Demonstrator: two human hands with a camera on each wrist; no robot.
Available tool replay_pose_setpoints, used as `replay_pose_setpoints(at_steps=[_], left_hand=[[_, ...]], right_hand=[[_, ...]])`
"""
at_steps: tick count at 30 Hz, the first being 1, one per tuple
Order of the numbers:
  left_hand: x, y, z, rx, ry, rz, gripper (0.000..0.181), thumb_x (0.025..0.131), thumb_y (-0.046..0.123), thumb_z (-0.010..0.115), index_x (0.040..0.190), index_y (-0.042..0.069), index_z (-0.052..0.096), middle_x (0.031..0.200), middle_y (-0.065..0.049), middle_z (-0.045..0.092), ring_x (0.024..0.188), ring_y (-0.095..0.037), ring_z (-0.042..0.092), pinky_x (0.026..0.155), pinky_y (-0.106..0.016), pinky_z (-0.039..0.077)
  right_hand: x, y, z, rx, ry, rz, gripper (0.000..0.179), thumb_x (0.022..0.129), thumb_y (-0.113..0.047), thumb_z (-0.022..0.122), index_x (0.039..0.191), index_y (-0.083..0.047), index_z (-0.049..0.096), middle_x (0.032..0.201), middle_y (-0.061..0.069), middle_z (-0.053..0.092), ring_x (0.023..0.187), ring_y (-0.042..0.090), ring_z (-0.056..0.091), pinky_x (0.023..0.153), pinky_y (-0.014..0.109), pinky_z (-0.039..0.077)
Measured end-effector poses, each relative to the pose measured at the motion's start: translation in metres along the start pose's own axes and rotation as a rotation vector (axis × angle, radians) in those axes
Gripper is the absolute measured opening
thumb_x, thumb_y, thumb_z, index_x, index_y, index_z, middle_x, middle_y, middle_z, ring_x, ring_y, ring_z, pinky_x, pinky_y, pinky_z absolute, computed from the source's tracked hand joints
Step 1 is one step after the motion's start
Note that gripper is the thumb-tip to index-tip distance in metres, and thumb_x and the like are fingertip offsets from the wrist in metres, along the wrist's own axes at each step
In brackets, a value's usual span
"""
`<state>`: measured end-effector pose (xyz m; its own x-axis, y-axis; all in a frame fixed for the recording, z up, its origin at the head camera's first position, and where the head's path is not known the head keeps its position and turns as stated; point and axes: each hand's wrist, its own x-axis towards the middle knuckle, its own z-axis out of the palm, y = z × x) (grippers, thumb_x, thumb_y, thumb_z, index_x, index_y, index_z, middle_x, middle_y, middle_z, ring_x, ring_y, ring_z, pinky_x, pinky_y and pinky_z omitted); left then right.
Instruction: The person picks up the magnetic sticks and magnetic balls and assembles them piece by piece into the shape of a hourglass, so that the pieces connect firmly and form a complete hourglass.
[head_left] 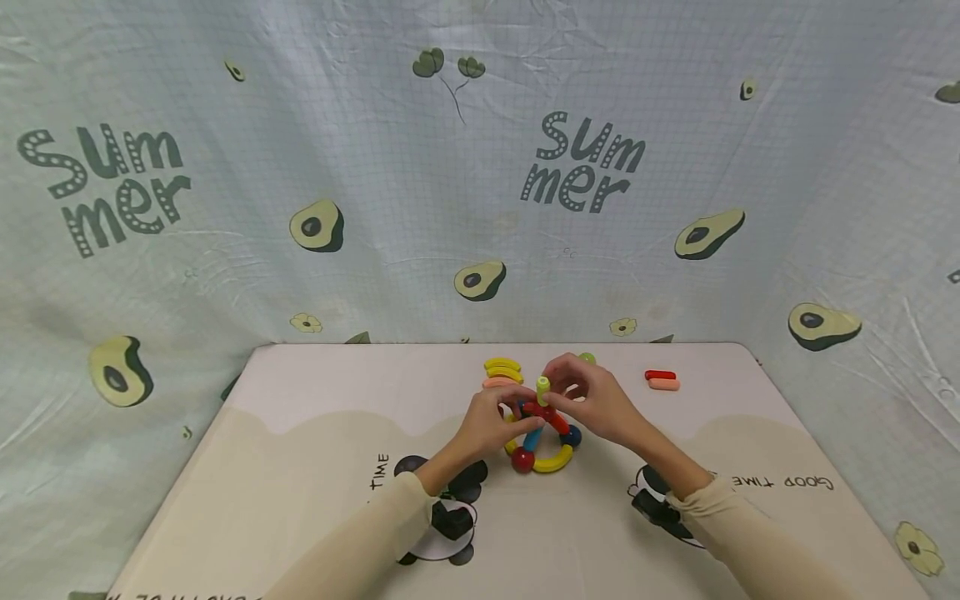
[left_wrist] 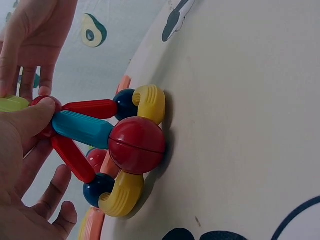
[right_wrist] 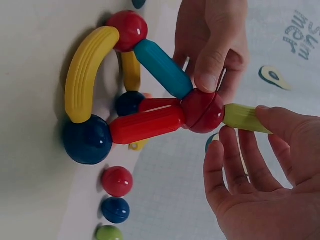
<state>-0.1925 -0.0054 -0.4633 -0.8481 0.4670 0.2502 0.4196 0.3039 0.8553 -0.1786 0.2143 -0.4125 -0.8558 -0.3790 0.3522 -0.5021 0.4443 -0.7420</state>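
A building frame of balls and sticks stands on the table. Its base has curved yellow sticks [right_wrist: 90, 75], a dark blue ball [right_wrist: 87, 139] and a red ball [left_wrist: 136, 145]. A teal stick [right_wrist: 162, 67] and red sticks [right_wrist: 147, 125] slope up to another red ball [right_wrist: 202, 111] at the top. My left hand [head_left: 483, 425] holds that top ball, its thumb pressed on the side. With thumb and fingers, my right hand [head_left: 600, 402] pinches a lime green stick [right_wrist: 245, 118], which stands upright with its lower end against the top ball.
Behind the frame lie loose yellow curved sticks [head_left: 502, 365] and a pink stick [head_left: 498, 382]. Loose red [right_wrist: 116, 181], blue [right_wrist: 115, 210] and green [right_wrist: 109, 233] balls sit nearby. A red stick [head_left: 660, 375] and a pink one lie at the back right. A printed curtain [head_left: 405, 208] hangs behind.
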Motion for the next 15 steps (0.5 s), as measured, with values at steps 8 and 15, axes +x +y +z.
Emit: replay_pose_setpoints(at_steps=[8,15], left_hand=[[0.0008,-0.0009,-0.0001,0.004,-0.003,0.003,0.035,0.09,0.019,0.082,0.122,0.01,0.073,0.111,-0.001,0.074,0.092,-0.022,0.063,0.076,-0.026,0.053],[0.0025,-0.0033,0.0006,-0.006,-0.01,0.007,0.033,0.09,0.018,0.082,0.121,0.01,0.074,0.109,-0.001,0.074,0.09,-0.022,0.063,0.075,-0.028,0.053]], right_hand=[[0.001,-0.001,0.0034,-0.016,0.002,0.014,0.025,0.093,-0.011,0.077,0.115,-0.013,0.065,0.102,-0.001,0.07,0.091,0.017,0.067,0.083,0.034,0.058],[0.0014,-0.0056,0.0065,-0.021,0.011,0.023,0.026,0.093,-0.011,0.077,0.116,-0.012,0.065,0.101,0.0,0.07,0.088,0.017,0.066,0.082,0.037,0.058]])
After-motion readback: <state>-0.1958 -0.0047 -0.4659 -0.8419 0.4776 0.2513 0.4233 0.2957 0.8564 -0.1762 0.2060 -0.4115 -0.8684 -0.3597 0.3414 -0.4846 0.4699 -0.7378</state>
